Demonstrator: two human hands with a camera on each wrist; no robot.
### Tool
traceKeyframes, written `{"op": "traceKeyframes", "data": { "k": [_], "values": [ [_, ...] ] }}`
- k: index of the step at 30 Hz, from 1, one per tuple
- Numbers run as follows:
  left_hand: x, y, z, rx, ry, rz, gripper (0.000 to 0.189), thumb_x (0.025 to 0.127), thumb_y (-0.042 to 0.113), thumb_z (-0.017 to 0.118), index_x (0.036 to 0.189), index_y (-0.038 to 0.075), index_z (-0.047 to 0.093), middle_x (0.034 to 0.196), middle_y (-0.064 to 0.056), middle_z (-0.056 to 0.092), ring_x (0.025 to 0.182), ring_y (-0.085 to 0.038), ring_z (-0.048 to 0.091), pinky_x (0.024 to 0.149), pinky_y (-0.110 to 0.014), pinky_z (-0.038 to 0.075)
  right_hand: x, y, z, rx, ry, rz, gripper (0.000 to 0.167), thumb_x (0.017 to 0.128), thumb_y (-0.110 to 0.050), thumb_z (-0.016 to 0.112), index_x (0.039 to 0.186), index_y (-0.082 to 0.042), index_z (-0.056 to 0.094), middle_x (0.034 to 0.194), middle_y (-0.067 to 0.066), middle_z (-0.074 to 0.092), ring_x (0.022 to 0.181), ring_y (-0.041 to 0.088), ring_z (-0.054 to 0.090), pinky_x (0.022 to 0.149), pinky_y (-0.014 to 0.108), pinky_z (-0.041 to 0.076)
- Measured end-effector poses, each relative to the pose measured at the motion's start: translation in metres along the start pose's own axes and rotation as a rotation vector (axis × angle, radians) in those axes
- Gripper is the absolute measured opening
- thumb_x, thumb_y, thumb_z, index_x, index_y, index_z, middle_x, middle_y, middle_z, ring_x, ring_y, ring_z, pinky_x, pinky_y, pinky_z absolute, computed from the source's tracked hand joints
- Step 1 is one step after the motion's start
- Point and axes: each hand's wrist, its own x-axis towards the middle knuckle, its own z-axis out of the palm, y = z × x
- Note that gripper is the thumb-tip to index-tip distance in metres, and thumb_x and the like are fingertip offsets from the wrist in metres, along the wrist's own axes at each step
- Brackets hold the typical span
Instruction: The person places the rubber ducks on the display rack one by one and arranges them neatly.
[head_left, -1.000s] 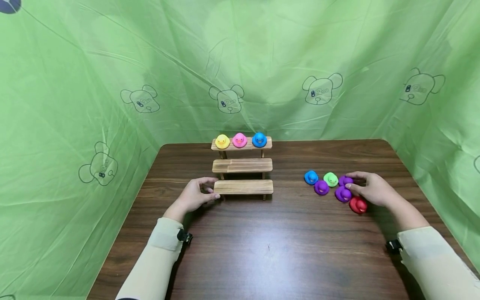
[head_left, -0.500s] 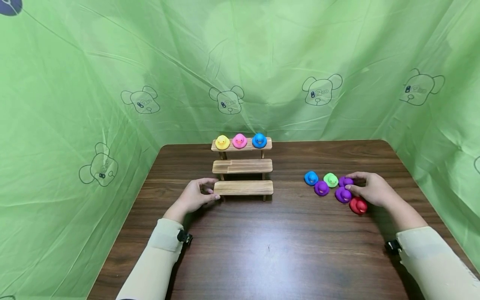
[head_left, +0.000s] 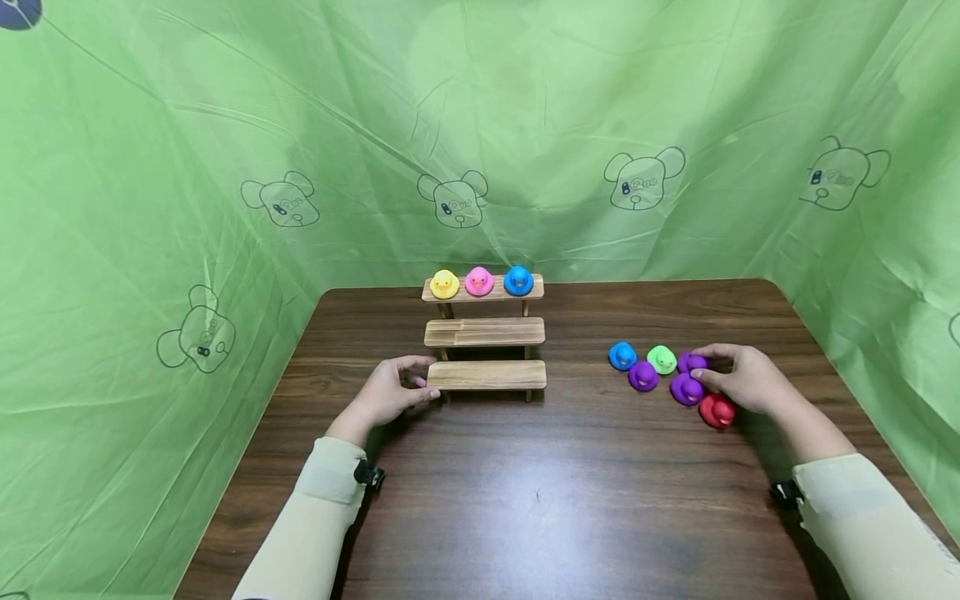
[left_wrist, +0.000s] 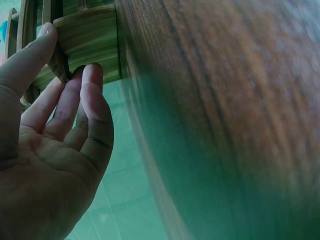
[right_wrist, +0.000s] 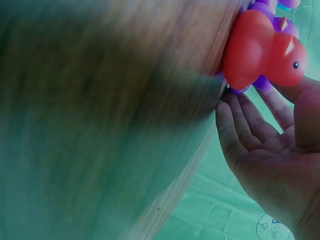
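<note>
One red duck (head_left: 716,412) sits nearest on the table (head_left: 480,492); next, the left hand (head_left: 385,392) grips a wooden stand's (head_left: 485,332) lowest shelf (head_left: 487,375). Well apart, the right hand (head_left: 744,381) pinches a purple duck (head_left: 686,363). Three ducks (head_left: 479,282) line the stand's top shelf (head_left: 538,287), farthest off.

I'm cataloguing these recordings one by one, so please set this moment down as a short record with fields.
Stand: brown three-tier wooden stand
Top tier, left to right: round yellow rubber-looking duck, pink duck, blue duck
Loose on table: second blue duck, light-green duck, three purple ducks, red duck
Left grip: holds the stand at the left end of its bottom tier
Right grip: thumb and fingers around the farthest purple duck
Surface: dark-brown wood-grain table
Backdrop: green sheet with bear-like outlines
</note>
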Motion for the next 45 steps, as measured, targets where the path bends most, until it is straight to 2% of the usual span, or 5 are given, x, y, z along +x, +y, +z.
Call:
{"op": "traceKeyframes", "data": {
  "k": [12, 20, 24, 29, 45],
  "values": [
    [-0.001, 0.002, -0.001, -0.008, -0.002, 0.001, 0.058, 0.082, 0.017, 0.093, 0.134, 0.011, 0.07, 0.095, -0.012, 0.074, 0.079, -0.023, 0.07, 0.056, -0.042, 0.061, -0.001, -0.005, -0.001, 0.005, 0.069, 0.003, 0.046, 0.099, -0.037, 0.076, 0.131, -0.005, 0.068, 0.115, 0.023, 0.073, 0.105, 0.039, 0.066, 0.088, 0.056, 0.049],
    [-0.001, 0.001, -0.001, -0.008, -0.004, -0.001, 0.057, 0.082, 0.016, 0.093, 0.134, 0.011, 0.069, 0.095, -0.011, 0.074, 0.076, -0.022, 0.069, 0.056, -0.047, 0.061, -0.001, -0.01, -0.004, 0.05, 0.122, 0.029, 0.043, 0.102, -0.037, 0.072, 0.13, -0.004, 0.067, 0.114, 0.023, 0.074, 0.1, 0.032, 0.071, 0.079, 0.029, 0.05],
    [-0.001, 0.001, 0.0, -0.004, -0.003, 0.0, 0.057, 0.082, 0.016, 0.093, 0.134, 0.011, 0.07, 0.096, -0.011, 0.074, 0.08, -0.023, 0.07, 0.057, -0.048, 0.062, -0.001, -0.016, -0.007, 0.05, 0.159, 0.022, 0.043, 0.102, -0.039, 0.07, 0.13, -0.005, 0.068, 0.115, 0.023, 0.074, 0.104, 0.037, 0.07, 0.078, 0.031, 0.051],
    [-0.001, 0.002, 0.0, 0.002, -0.001, 0.003, 0.057, 0.082, 0.016, 0.093, 0.134, 0.011, 0.07, 0.095, -0.011, 0.074, 0.079, -0.023, 0.07, 0.056, -0.046, 0.061, 0.0, -0.032, -0.011, 0.034, 0.216, -0.006, 0.041, 0.101, -0.037, 0.072, 0.129, -0.007, 0.069, 0.112, 0.02, 0.075, 0.102, 0.036, 0.069, 0.078, 0.036, 0.05],
    [-0.001, 0.002, 0.0, -0.01, -0.001, -0.005, 0.057, 0.082, 0.014, 0.093, 0.134, 0.011, 0.07, 0.095, -0.012, 0.073, 0.072, -0.022, 0.068, 0.055, -0.046, 0.061, 0.002, -0.094, -0.009, 0.113, 0.203, -0.065, 0.041, 0.1, -0.038, 0.074, 0.133, -0.016, 0.07, 0.122, 0.012, 0.073, 0.106, 0.031, 0.071, 0.076, 0.013, 0.05]
  ]
}}
